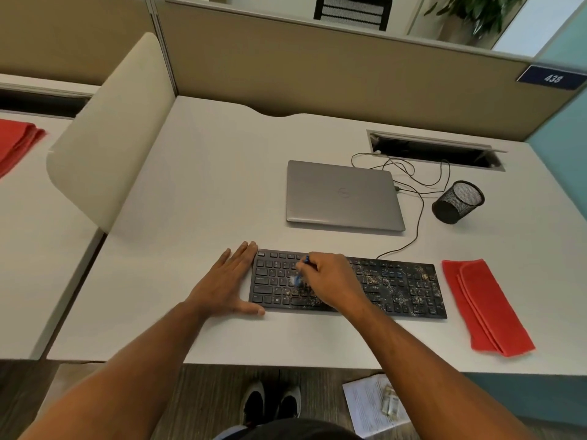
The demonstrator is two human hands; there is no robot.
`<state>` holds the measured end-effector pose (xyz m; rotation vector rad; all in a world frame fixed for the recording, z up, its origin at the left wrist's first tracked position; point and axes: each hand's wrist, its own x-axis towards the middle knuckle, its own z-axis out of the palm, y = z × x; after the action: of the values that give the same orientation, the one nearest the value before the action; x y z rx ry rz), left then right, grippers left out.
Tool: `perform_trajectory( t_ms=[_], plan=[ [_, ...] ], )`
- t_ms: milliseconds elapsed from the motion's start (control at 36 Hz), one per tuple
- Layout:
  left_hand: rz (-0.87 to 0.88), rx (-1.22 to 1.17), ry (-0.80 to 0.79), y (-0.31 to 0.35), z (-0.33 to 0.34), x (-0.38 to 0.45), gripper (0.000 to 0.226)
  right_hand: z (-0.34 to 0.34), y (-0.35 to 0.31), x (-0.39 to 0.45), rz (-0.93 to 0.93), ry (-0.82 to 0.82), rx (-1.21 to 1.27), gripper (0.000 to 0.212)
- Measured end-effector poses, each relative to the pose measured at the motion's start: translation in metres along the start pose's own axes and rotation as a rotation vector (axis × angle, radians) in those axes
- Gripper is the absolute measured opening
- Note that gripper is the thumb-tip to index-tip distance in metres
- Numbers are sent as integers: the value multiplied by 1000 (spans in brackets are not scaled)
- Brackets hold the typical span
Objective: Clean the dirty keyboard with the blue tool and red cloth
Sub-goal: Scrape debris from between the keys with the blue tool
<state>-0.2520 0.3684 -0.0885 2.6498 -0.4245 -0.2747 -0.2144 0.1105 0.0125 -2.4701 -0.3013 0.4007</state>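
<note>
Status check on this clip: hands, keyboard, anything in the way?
Left hand flat, bracing keyboard end. Right hand grips blue tool over left keys. Crumbs on right half. Red cloth untouched. Nothing blocking.

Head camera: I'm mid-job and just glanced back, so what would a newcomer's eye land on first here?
Probably the black keyboard at the desk's near edge, its right half speckled with pale crumbs. Over its left-middle keys the right hand grips the blue tool, while the left hand lies flat against the keyboard's left end. The red cloth lies folded just right of the keyboard.
</note>
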Motion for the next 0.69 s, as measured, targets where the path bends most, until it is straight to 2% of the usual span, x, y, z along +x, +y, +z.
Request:
perform_trajectory(
  t_ms=[83,222,361,417,556,694],
  plan=[
    [1,4,4,0,0,0,143,-1,-1,1,7,103,71,18],
    [-2,6,10,0,1,-1,143,2,-4,0,-8,-42,-8,22],
    [-6,0,9,0,1,-1,143,-1,-19,2,-116,-38,-36,19],
    [-7,6,8,-1,2,0,143,0,-24,2,-157,-101,-63,20],
    [-10,9,5,-1,2,-1,144,-1,-17,2,-172,-176,-240,19],
    [-10,-9,15,0,1,-1,145,-19,-3,8,-175,-165,-588,12]
  ],
)
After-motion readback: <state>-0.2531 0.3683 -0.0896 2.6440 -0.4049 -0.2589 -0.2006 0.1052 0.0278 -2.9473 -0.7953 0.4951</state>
